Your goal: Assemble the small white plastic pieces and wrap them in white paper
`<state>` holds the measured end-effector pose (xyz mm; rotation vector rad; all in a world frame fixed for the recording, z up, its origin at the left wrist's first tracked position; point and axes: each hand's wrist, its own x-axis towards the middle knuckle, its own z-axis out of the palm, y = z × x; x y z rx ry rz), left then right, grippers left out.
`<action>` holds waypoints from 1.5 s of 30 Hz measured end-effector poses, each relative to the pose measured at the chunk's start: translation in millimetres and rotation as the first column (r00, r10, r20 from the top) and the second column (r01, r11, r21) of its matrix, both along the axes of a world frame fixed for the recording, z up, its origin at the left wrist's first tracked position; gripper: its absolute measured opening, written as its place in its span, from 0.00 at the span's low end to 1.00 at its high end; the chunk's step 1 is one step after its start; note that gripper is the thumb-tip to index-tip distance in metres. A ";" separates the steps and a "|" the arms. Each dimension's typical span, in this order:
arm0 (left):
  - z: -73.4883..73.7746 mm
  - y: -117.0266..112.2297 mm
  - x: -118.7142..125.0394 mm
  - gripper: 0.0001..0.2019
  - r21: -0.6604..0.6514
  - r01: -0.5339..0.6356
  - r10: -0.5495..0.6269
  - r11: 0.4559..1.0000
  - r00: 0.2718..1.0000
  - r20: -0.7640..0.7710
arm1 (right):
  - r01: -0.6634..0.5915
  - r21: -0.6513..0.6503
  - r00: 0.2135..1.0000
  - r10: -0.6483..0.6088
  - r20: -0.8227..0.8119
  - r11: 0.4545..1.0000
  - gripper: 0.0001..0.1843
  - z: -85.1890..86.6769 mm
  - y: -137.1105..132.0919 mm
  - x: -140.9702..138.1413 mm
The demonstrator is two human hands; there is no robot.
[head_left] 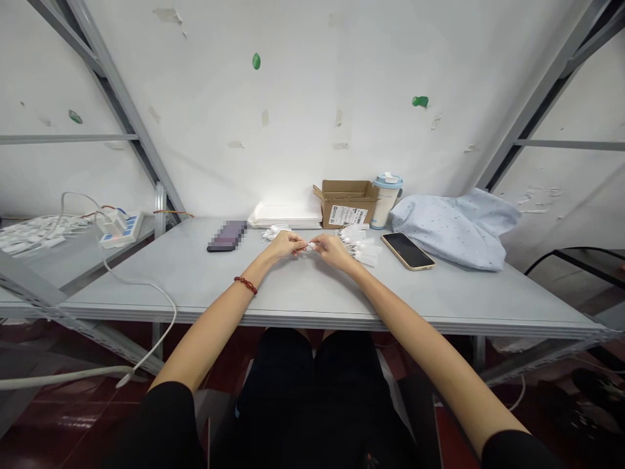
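In the middle of the grey table, my left hand [284,245] and my right hand [333,251] meet with fingertips pinched close together. Between them is a thin white cable [308,248] with a small white end piece; its finer details are too small to make out. Both hands are closed on it. Just beyond my left hand lies a small bunch of white cables [273,232]. Beside and behind my right hand is a pile of white cables with pale, flat ends [364,250], partly hidden by that hand.
Along the wall stand a stack of white trays or sheets [286,215], an open cardboard box [349,203] and a blue-lidded cup [387,200]. To the right are a phone [408,251] and light-blue cloth [454,228]. A blurred-out dark phone-like item [227,236] and power strip [122,229] are left.
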<state>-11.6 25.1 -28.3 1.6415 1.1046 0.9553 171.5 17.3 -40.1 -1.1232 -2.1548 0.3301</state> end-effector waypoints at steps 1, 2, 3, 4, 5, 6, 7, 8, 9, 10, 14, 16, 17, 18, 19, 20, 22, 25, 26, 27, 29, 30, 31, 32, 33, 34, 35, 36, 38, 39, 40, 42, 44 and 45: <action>-0.4 0.0 0.1 0.13 -0.004 0.003 -0.003 1.000 1.000 0.002 | 0.002 0.003 1.000 -0.002 0.007 1.000 0.12 -0.6 0.4 0.1; -0.7 -0.1 0.2 0.13 -0.009 0.004 -0.004 1.000 1.000 0.005 | 0.004 0.004 1.000 -0.004 0.011 1.000 0.12 -0.9 0.6 0.2; -0.9 -0.2 0.3 0.13 -0.012 0.003 -0.003 1.000 1.000 0.008 | 0.005 0.003 1.000 -0.005 0.013 1.000 0.12 -1.2 0.7 0.4; -0.9 -0.3 0.4 0.12 -0.015 0.002 -0.002 1.000 1.000 0.009 | 0.006 0.001 1.000 -0.006 0.013 1.000 0.12 -1.2 0.7 0.5; -0.8 -0.4 0.4 0.12 -0.018 0.001 0.000 1.000 1.000 0.010 | 0.006 -0.002 1.000 -0.006 0.011 1.000 0.12 -1.1 0.5 0.5; -0.4 -0.6 0.3 0.12 -0.019 0.000 0.000 1.000 1.000 0.009 | 0.006 -0.004 1.000 -0.006 0.010 1.000 0.12 -0.8 0.2 0.5; 0.1 -0.9 0.2 0.12 -0.019 0.001 -0.001 1.000 1.000 0.008 | 0.005 -0.007 1.000 -0.005 0.007 1.000 0.12 -0.3 -0.1 0.4; 0.9 -1.2 0.0 0.12 -0.019 0.003 -0.002 1.000 1.000 0.008 | 0.005 -0.010 1.000 -0.005 0.004 1.000 0.12 0.4 -0.6 0.2; 1.9 -1.4 -0.1 0.13 -0.017 0.003 -0.003 1.000 1.000 0.009 | 0.005 -0.013 1.000 -0.005 0.001 1.000 0.12 1.3 -1.1 -0.1; 3.0 -1.6 -0.3 0.13 -0.017 0.002 -0.002 1.000 1.000 0.011 | 0.005 -0.019 1.000 -0.005 -0.003 1.000 0.12 2.3 -1.6 -0.4; 7.6 -0.9 -1.9 0.14 -0.010 -0.013 0.013 1.000 1.000 -0.001 | 0.000 -0.049 0.999 -0.002 -0.036 0.999 0.11 6.8 -2.9 -1.3; 9.9 0.8 -4.7 0.15 0.000 -0.028 0.028 1.000 1.000 -0.002 | -0.006 -0.046 0.998 0.004 -0.055 0.999 0.11 8.0 -2.0 -0.3; 11.0 1.9 -7.1 0.15 0.007 -0.044 0.044 0.999 0.999 0.003 | -0.005 -0.039 0.998 0.002 -0.066 0.999 0.10 8.1 -0.8 0.8; 12.0 3.1 -10.1 0.15 0.015 -0.067 0.067 0.998 0.998 0.011 | 0.001 -0.031 0.997 -0.003 -0.078 1.000 0.10 7.9 0.7 2.2; 12.9 4.5 -13.9 0.15 0.023 -0.097 0.096 0.995 0.995 0.019 | 0.010 -0.022 0.996 -0.012 -0.091 1.000 0.10 7.5 2.7 4.0; 13.6 5.9 -18.3 0.15 0.031 -0.132 0.131 0.991 0.991 0.028 | 0.023 -0.014 0.994 -0.024 -0.105 1.000 0.10 6.8 4.9 5.9; 14.7 8.9 -28.3 0.15 0.042 -0.200 0.198 0.979 0.979 0.046 | 0.051 0.003 0.991 -0.050 -0.127 0.999 0.09 5.5 9.8 10.3; 16.1 12.0 -42.3 0.13 0.026 -0.303 0.300 0.953 0.950 0.086 | 0.100 0.026 0.988 -0.096 -0.125 0.995 0.07 4.4 16.2 16.5; 16.7 12.4 -45.7 0.12 0.014 -0.339 0.336 0.941 0.937 0.097 | 0.111 0.034 0.987 -0.107 -0.117 0.993 0.07 4.4 17.7 18.2; 17.6 12.4 -48.4 0.11 0.002 -0.371 0.369 0.929 0.924 0.105 | 0.119 0.040 0.988 -0.114 -0.106 0.992 0.07 4.7 18.7 19.8; 19.5 11.4 -51.3 0.11 -0.015 -0.415 0.414 0.909 0.903 0.111 | 0.138 0.056 0.988 -0.134 -0.071 0.989 0.09 6.1 18.7 22.7; 20.5 10.6 -52.0 0.10 -0.020 -0.423 0.423 0.906 0.900 0.107 | 0.156 0.066 0.987 -0.154 -0.038 0.985 0.10 7.2 17.7 24.1; 21.3 9.8 -52.4 0.10 -0.023 -0.424 0.424 0.905 0.900 0.099 | 0.182 0.077 0.983 -0.183 0.007 0.980 0.12 8.8 16.2 25.4; 21.9 9.0 -52.8 0.10 -0.025 -0.419 0.420 0.907 0.903 0.088 | 0.212 0.089 0.974 -0.218 0.062 0.973 0.13 10.6 14.3 26.9; 22.2 8.4 -53.3 0.10 -0.026 -0.416 0.416 0.909 0.906 0.073 | 0.250 0.100 0.957 -0.261 0.125 0.963 0.15 12.8 12.3 28.5; 22.2 8.1 -54.0 0.11 -0.028 -0.416 0.417 0.909 0.907 0.056 | 0.291 0.110 0.933 -0.307 0.187 0.950 0.16 15.1 10.3 30.4; 21.8 8.1 -54.9 0.11 -0.031 -0.418 0.419 0.908 0.907 0.041 | 0.328 0.117 0.906 -0.347 0.241 0.937 0.18 17.4 8.7 32.5; 21.2 8.4 -56.0 0.12 -0.035 -0.423 0.424 0.906 0.905 0.027 | 0.362 0.124 0.877 -0.382 0.290 0.924 0.19 19.7 7.6 34.8; 19.7 9.5 -58.3 0.13 -0.045 -0.430 0.430 0.902 0.903 -0.001 | 0.412 0.138 0.830 -0.434 0.352 0.901 0.21 23.7 6.9 40.1; 18.9 10.1 -59.2 0.13 -0.051 -0.433 0.433 0.900 0.901 -0.015 | 0.430 0.144 0.812 -0.452 0.370 0.891 0.21 25.3 7.1 42.8; 18.3 10.6 -59.9 0.13 -0.056 -0.434 0.433 0.899 0.901 -0.030 | 0.444 0.148 0.798 -0.466 0.383 0.883 0.22 26.6 7.4 45.6; 17.8 11.0 -60.2 0.12 -0.071 -0.440 0.437 0.895 0.898 -0.055 | 0.464 0.149 0.778 -0.483 0.402 0.873 0.22 28.3 7.8 50.4; 18.2 10.4 -59.5 0.10 -0.089 -0.438 0.433 0.894 0.899 -0.071 | 0.476 0.141 0.767 -0.488 0.417 0.868 0.23 29.1 7.3 54.0; 18.7 9.9 -58.9 0.10 -0.096 -0.435 0.429 0.895 0.900 -0.076 | 0.483 0.133 0.762 -0.490 0.423 0.866 0.23 29.2 6.7 55.3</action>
